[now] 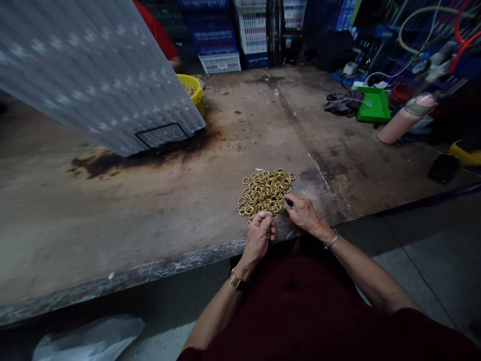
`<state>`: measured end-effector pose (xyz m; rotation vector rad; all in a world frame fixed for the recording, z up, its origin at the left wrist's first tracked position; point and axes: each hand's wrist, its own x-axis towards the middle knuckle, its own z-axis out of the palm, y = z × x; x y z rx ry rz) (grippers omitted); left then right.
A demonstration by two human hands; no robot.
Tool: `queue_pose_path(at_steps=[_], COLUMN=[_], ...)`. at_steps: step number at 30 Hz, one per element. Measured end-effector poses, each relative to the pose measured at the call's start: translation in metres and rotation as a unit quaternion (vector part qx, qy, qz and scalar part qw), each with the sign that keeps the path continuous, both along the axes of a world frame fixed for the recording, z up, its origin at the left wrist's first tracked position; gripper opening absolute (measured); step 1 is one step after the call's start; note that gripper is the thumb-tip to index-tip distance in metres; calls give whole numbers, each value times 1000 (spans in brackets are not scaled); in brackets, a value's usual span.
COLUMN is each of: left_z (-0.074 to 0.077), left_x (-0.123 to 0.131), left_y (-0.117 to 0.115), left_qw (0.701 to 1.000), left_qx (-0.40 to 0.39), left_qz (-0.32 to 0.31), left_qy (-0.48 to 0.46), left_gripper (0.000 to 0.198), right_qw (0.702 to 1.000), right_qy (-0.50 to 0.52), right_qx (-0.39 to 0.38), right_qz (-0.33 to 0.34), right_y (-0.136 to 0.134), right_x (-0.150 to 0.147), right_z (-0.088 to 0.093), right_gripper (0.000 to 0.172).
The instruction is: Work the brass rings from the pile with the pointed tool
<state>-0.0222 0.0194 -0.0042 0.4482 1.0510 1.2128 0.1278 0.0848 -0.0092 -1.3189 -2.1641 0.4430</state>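
Observation:
A loose pile of brass-coloured rings [265, 190] lies near the front edge of the wooden workbench. My left hand [258, 235] is closed at the near side of the pile, with what looks like a few rings tucked under its curled fingers. To the right, my right hand [303, 213] is closed in a pinch, its fingertips at the pile's right edge. A small black object [289, 202] sticks out between its thumb and fingers; its kind cannot be made out. The two hands are apart.
A grey corrugated panel stack [101, 75] stands at left on the workbench [150, 205]. Behind it are a yellow tub [201, 98] and a person's red sleeve [160, 30]. A green tray [374, 105] and pink cylinder [402, 123] are at right; crates [216, 42] stand behind.

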Motion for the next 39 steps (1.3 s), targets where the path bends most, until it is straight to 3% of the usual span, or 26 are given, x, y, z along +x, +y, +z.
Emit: queue_pose_path(at_steps=[5, 8, 12, 16, 19, 25, 34, 39], left_z=[-5, -5, -3, -5, -5, -3, -5, 1], left_x=[-2, -4, -7, -7, -7, -9, -9, -8], left_y=[2, 3, 3, 3, 1, -1, -2, -3], left_qw=[996, 992, 982, 969, 969, 982, 997, 998], left_qx=[33, 45, 58, 95, 94, 46, 31, 29], left_qz=[1, -13, -1, 11, -4, -72, -61, -55], left_qy=[78, 121, 180, 227, 229, 167, 44, 17], left_gripper=[49, 43, 38, 28, 27, 40, 42, 43], right_qw=[994, 991, 981, 939, 913, 926, 938, 968], right_qy=[61, 94, 150, 226, 267, 266, 250, 175], right_qx=[19, -5, -116, -259, -307, -265, -238, -180], right_qz=[84, 93, 51, 30, 6, -31, 4, -27], right_y=[-11, -16, -18, -16, -15, -12, -10, -11], right_x=[-7, -14, -21, -23, -24, -28, -29, -23], right_z=[4, 5, 8, 9, 5, 0, -1, -7], right_gripper=[14, 12, 16, 29, 32, 19, 19, 19])
